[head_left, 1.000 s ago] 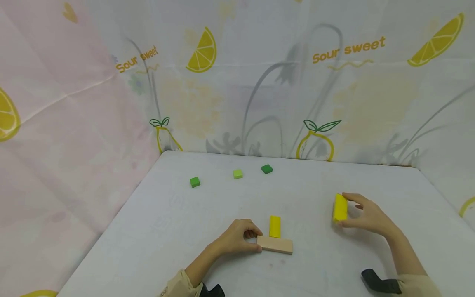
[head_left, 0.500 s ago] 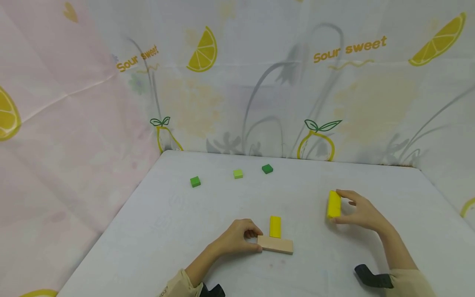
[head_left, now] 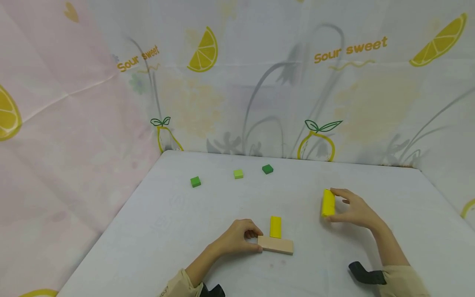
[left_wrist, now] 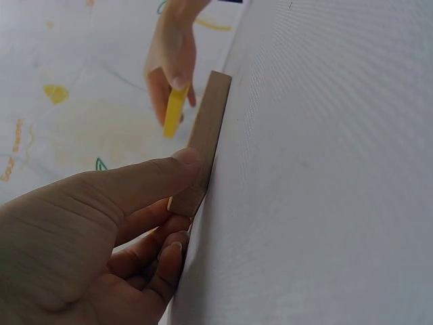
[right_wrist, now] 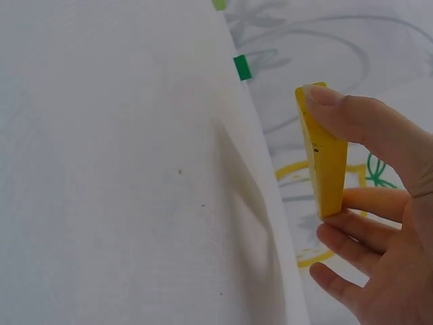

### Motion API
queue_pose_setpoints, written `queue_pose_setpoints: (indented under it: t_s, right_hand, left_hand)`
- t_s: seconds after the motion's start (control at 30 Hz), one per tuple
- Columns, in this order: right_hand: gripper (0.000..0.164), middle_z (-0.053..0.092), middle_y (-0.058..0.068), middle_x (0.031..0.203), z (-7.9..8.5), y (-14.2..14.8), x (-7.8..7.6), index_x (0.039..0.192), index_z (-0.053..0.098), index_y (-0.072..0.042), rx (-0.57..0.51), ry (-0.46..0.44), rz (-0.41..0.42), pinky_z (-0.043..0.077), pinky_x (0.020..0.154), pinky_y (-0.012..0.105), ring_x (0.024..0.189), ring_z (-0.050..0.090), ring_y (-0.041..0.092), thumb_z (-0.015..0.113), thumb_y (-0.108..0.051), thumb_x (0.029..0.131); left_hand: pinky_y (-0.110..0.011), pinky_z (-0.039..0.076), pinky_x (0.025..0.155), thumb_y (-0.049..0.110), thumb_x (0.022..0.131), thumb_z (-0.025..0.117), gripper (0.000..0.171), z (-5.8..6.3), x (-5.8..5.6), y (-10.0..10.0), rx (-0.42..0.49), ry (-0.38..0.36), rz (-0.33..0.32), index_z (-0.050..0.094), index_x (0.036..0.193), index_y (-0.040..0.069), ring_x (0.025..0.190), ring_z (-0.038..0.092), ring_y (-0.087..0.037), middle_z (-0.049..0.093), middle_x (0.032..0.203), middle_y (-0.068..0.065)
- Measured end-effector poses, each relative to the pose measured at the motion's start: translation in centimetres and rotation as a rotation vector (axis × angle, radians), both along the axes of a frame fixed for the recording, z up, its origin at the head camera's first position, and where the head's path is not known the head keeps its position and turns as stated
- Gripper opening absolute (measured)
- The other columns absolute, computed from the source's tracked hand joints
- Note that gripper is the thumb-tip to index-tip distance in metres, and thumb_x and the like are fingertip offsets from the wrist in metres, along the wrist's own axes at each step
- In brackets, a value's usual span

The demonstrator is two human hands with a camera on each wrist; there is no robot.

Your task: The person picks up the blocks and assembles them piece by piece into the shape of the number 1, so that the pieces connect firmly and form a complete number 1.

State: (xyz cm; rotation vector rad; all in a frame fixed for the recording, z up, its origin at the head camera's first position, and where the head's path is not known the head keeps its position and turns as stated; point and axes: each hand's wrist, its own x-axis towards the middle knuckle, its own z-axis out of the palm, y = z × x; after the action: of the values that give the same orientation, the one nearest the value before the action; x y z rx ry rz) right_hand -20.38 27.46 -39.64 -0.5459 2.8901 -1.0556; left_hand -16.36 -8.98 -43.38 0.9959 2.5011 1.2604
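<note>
My left hand (head_left: 237, 236) pinches the left end of a plain wooden block (head_left: 275, 244) between thumb and fingers, low at the table. Just behind that block lies a yellow block (head_left: 276, 227), its near end meeting the wooden one in the head view. Farther right, my right hand (head_left: 356, 209) holds a second yellow block (head_left: 328, 203) by its two ends. In the right wrist view this yellow block (right_wrist: 328, 152) is raised above the table, with the thumb on one end and fingertips at the other.
Toward the back of the white table (head_left: 208, 210) sit a green block (head_left: 195, 182), a light green block (head_left: 238, 174) and a dark green block (head_left: 267, 169). A printed cloth (head_left: 259, 74) hangs behind the table.
My right hand has moved left and slightly toward the back with the yellow block in its grip. My left hand and the wooden block have stayed put.
</note>
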Motion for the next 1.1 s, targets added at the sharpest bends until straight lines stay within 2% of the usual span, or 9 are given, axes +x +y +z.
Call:
queue_pose_setpoints:
  t_s: [1.1]
  right_hand:
    - [0.087,0.042,0.032,0.135,-0.3,-3.2,-1.8,0.133,0.042,0.012,-0.02,-0.008,0.052,0.039,0.095,0.057,0.121,0.041,0.046,0.083,-0.027,0.067]
  left_hand:
    - [-0.017,0.047,0.07,0.015,0.072,0.082,0.03,0.1,0.0,0.0,-0.006,0.0,0.004,0.071,0.097,0.001,0.077,0.053,-0.001,0.065,0.088,-0.003]
